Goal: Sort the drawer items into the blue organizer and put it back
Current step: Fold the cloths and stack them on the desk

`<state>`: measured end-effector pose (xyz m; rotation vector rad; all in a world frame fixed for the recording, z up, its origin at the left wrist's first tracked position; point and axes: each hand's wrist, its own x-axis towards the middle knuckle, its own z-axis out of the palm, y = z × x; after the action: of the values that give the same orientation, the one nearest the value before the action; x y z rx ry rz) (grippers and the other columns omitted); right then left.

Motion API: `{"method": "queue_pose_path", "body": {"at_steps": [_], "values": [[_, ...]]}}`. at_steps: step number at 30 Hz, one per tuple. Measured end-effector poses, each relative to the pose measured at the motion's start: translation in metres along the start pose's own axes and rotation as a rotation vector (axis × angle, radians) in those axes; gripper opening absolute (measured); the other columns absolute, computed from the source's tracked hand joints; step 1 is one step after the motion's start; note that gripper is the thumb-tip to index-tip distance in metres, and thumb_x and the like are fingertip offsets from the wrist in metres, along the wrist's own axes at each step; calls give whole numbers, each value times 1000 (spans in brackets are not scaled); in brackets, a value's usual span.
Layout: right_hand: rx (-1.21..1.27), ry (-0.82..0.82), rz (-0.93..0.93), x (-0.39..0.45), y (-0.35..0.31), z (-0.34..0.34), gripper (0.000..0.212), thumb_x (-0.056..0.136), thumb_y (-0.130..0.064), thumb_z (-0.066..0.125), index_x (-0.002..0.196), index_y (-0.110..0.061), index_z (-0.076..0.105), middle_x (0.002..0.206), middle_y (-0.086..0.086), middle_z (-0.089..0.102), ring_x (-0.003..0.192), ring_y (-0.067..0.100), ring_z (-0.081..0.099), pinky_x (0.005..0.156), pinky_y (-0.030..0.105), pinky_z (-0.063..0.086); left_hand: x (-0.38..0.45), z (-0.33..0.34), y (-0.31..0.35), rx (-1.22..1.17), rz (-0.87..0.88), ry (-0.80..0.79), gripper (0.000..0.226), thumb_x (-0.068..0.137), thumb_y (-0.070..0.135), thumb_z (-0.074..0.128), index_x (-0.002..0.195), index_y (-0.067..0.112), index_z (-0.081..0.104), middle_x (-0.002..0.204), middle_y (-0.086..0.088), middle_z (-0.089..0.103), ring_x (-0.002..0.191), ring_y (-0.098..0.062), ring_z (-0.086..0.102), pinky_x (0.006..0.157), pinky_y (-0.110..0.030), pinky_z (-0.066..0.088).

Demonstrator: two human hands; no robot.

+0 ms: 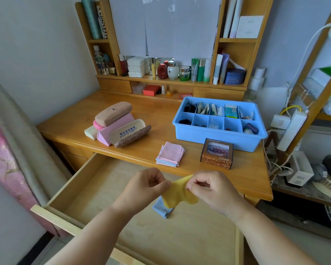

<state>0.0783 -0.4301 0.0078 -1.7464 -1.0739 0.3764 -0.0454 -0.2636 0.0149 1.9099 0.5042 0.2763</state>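
Over the open wooden drawer (69, 190), my left hand (147, 185) and my right hand (211, 190) each pinch an edge of a yellow cloth (180, 194), which hangs between them. A pale blue cloth (161, 208) lies on the drawer floor just below it. The blue organizer (218, 135) stands on the desk at the right, its compartments holding small items. A stack of folded pink and blue cloths (170, 153) lies on the desk near the front edge.
A brown patterned box (216, 153) stands in front of the organizer. Several glasses cases (117, 125) are piled on the desk at the left. The desk hutch (170, 79) holds bottles and jars. Cables and a power strip (291, 129) hang at the right.
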Motion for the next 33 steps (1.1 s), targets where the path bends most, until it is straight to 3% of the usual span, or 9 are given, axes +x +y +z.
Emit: {"method": "queue_pose_path", "body": {"at_steps": [7, 10, 13, 15, 17, 19, 24, 27, 33], "values": [[-40, 3, -14, 6, -1, -5, 32, 78, -6, 63, 60, -32, 67, 67, -13, 67, 62, -2, 58, 58, 9, 42, 16, 5, 15, -51, 88, -194, 29, 81, 7, 73, 95, 24, 53, 74, 8, 64, 62, -12, 52, 57, -19, 43], [34, -10, 61, 10, -1, -9, 16, 76, -13, 64, 64, -24, 68, 65, -5, 65, 61, 1, 55, 61, 17, 43, 20, 6, 20, 31, 140, -275, 31, 85, -1, 64, 82, 30, 65, 67, 15, 58, 60, -8, 45, 57, -17, 38], [426, 16, 249, 14, 3, -11, 24, 82, -3, 67, 94, -23, 67, 82, 0, 65, 70, 10, 60, 67, 25, 48, 20, 6, 18, -44, 73, -267, 32, 89, 1, 60, 82, 30, 74, 72, 2, 65, 66, -13, 52, 63, -21, 46], [901, -40, 532, 15, 8, -5, 24, 83, -29, 63, 104, -18, 69, 85, 5, 69, 71, 16, 66, 66, 29, 54, 17, 7, 12, -189, 6, -224, 33, 91, 1, 59, 92, 28, 75, 94, -21, 70, 83, -23, 63, 83, -36, 54], [1107, -117, 779, 11, 12, 5, 56, 77, -58, 53, 93, -9, 74, 86, 12, 71, 73, 23, 69, 68, 34, 56, 16, 11, 4, -242, -34, -170, 35, 90, -2, 57, 96, 28, 75, 95, -28, 66, 87, -28, 61, 92, -47, 49], [1026, -158, 856, 9, 17, 15, 58, 72, -59, 57, 96, -8, 72, 90, 14, 72, 74, 24, 70, 67, 33, 57, 14, 13, -7, -194, -48, -115, 38, 89, -1, 58, 96, 33, 74, 80, -16, 59, 78, -23, 54, 83, -42, 49], [985, 99, 692, 8, 26, 28, 13, 83, -10, 63, 96, -12, 66, 86, 7, 74, 74, 18, 71, 63, 31, 58, 9, 15, -23, -136, 3, -42, 44, 86, -4, 61, 97, 37, 73, 74, 2, 59, 65, -11, 47, 66, -26, 41], [913, 104, 649, 7, 24, 36, 18, 92, -13, 57, 107, -18, 65, 98, 4, 74, 87, 20, 71, 73, 36, 57, 5, 22, -25, -30, 134, 14, 51, 81, -11, 62, 100, 36, 68, 101, 17, 64, 72, 0, 57, 70, -16, 48], [297, 194, 566, 13, 31, 44, 52, 86, -4, 62, 111, -45, 42, 85, 2, 70, 73, 18, 68, 52, 27, 55, 14, 23, -41, 326, 242, 47, 42, 82, -2, 62, 116, 22, 65, 112, 25, 48, 84, 2, 55, 70, -7, 43]]}}
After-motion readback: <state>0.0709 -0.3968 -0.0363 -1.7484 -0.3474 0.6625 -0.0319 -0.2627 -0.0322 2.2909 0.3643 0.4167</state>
